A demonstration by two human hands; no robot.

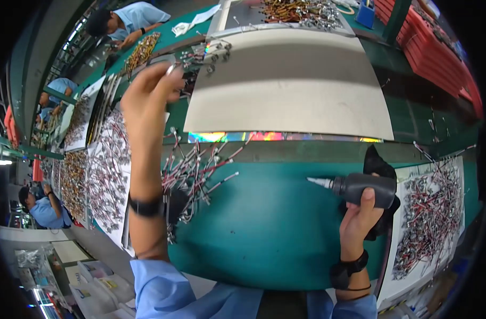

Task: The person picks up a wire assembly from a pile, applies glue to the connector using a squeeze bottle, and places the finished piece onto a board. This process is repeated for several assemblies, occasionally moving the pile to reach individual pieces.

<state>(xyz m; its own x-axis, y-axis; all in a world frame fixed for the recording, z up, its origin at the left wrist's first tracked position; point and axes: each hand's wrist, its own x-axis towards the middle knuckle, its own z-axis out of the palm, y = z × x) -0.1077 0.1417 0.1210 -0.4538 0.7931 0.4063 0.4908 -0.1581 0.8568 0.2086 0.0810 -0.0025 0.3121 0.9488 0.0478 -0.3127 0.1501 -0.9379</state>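
My right hand [355, 226] is wrapped round a black squeeze bottle [368, 190], whose pale tapered nozzle [320, 182] points left over the green mat [264, 223]. A black cloth [380, 159] lies behind the bottle. Raised at the upper left, my left hand [153, 93] is closed and partly blurred, its thumb and fingers together. Something small and shiny shows at its fingertips, too smeared to name. Just beyond the fingers is a row of small wired metal parts [213, 53] at the board's edge. A pile of red-and-white wired parts [197, 170] lies right of my left forearm.
A large pale board [291, 85] spans the far side of the mat. Trays of wired parts stand at the right [429, 218] and the left [107, 175]. Stacked red trays [429, 48] rise at the far right. Co-workers in blue [139, 18] sit along the left.
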